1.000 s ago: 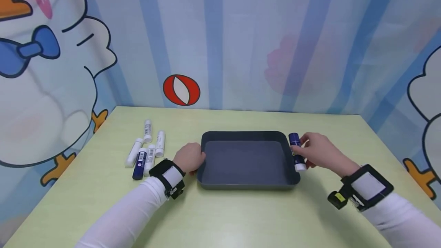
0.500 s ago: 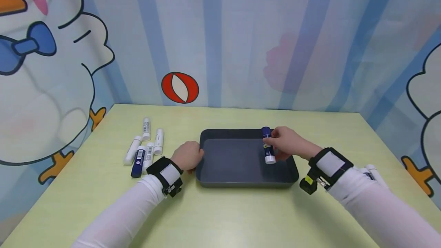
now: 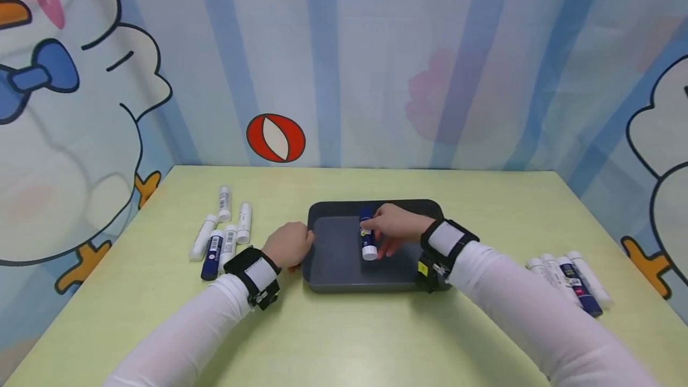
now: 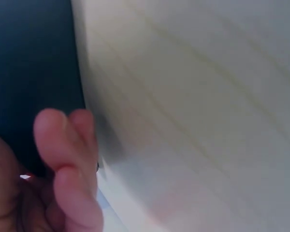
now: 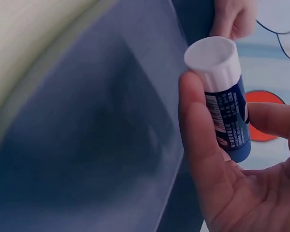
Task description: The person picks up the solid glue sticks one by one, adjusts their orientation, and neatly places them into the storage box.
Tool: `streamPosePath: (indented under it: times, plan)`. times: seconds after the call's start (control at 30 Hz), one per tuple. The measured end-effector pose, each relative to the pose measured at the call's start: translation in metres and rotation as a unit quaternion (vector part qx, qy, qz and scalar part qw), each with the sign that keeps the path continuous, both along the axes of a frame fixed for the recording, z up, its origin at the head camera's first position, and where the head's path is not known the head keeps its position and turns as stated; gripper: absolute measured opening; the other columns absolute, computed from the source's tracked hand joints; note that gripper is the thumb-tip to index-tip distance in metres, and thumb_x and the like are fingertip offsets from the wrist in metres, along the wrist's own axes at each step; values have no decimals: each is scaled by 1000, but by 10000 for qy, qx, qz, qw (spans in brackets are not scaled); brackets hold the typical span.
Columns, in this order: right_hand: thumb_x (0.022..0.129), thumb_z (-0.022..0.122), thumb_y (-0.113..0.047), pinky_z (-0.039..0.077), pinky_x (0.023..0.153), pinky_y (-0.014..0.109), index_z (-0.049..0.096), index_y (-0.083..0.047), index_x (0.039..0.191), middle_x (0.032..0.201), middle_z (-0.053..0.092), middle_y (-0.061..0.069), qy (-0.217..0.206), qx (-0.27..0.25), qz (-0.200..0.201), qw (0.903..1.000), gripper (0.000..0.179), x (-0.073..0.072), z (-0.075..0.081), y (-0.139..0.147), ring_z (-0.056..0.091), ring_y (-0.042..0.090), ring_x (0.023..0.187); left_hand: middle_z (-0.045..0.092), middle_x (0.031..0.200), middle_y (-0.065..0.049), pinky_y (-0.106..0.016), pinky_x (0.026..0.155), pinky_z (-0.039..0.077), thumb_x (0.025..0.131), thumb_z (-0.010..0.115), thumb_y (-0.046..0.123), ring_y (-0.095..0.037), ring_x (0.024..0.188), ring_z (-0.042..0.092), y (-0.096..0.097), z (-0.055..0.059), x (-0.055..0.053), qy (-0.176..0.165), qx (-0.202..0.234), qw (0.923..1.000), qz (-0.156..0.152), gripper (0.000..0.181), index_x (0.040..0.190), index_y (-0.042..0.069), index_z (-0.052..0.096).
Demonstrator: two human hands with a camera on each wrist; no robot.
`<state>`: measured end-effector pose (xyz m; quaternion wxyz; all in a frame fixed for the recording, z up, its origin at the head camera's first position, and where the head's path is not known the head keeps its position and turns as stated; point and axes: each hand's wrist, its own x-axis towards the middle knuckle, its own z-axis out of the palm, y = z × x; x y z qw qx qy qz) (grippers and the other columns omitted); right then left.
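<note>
Between the thumb and fingers of my right hand (image 3: 400,226) is a dark blue glue stick (image 5: 227,106) with a white end. In the head view the glue stick lies over the middle of the dark grey tray (image 3: 333,282), its white end toward me. My left hand (image 3: 290,245) grips the tray's left rim. The left wrist view shows the curled fingers (image 4: 70,145) against the tray's dark outer wall, with the thumb on the other side.
Left of the tray lie several white glue sticks (image 3: 244,223) and a blue one (image 3: 212,255). Another group, white sticks (image 3: 589,279) with a blue one (image 3: 580,289), lies in a row on the right, partly behind my right sleeve. A printed curtain (image 3: 371,76) hangs behind the table (image 3: 349,339).
My right hand has carried the blue glue stick leftward from the tray's right edge to over its middle. The right-hand row of sticks has come into sight. The left hand stays at the rim.
</note>
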<state>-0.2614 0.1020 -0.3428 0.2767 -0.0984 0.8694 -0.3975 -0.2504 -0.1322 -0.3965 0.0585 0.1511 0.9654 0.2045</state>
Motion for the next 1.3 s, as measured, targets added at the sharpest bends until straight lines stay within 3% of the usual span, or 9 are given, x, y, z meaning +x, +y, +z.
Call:
streamPosePath:
  times: [0.13, 0.33, 0.43, 0.67, 1.07, 1.3]
  plan:
    - [93, 47, -28, 49, 53, 30, 55, 5, 83, 84, 62, 13, -96, 70, 106, 9999, 35, -4, -4, -27, 63, 23, 60, 47, 40, -1, -24, 46, 42, 97, 31, 19, -14, 31, 47, -2, -1, 0, 6, -122, 9999, 57, 37, 66, 6, 48]
    - [93, 47, -26, 49, 53, 30, 47, 6, 111, 83, 61, 13, -234, 156, 75, 9996, 36, -11, -17, -58, 63, 23, 60, 48, 42, -1, -26, 44, 42, 97, 30, 19, -13, 32, 48, -1, -1, 0, -139, -175, 9997, 107, 36, 68, 6, 48]
    - [93, 48, -25, 49, 53, 30, 41, 5, 117, 82, 61, 15, -381, 141, 0, 9992, 39, -13, -23, -66, 63, 24, 60, 48, 42, -1, -26, 43, 42, 97, 31, 19, -14, 32, 48, 0, 0, 0, -143, -135, 9998, 70, 37, 68, 6, 47]
    - [92, 50, -25, 49, 54, 30, 49, 6, 100, 82, 62, 16, -631, 213, 2, 9978, 31, -19, -31, -75, 63, 23, 60, 48, 41, 0, -26, 42, 41, 97, 30, 21, -13, 32, 47, 1, -3, -2, -101, -205, 9997, 111, 38, 67, 6, 47]
    - [87, 60, -22, 48, 51, 28, 54, 5, 84, 75, 61, 15, -272, 199, -113, 9994, 28, -19, -40, -83, 62, 20, 56, 48, 42, 0, -26, 44, 41, 97, 32, 21, -13, 32, 47, 1, -2, -1, 12, -211, 9998, 54, 36, 67, 7, 47]
    - [88, 58, -18, 49, 53, 28, 51, 5, 87, 75, 59, 15, -376, -174, -303, 9987, 24, -14, -36, -83, 62, 19, 56, 47, 41, -1, -26, 44, 41, 96, 32, 20, -13, 31, 47, 3, 0, 1, -24, -187, 9998, 85, 37, 66, 7, 48]
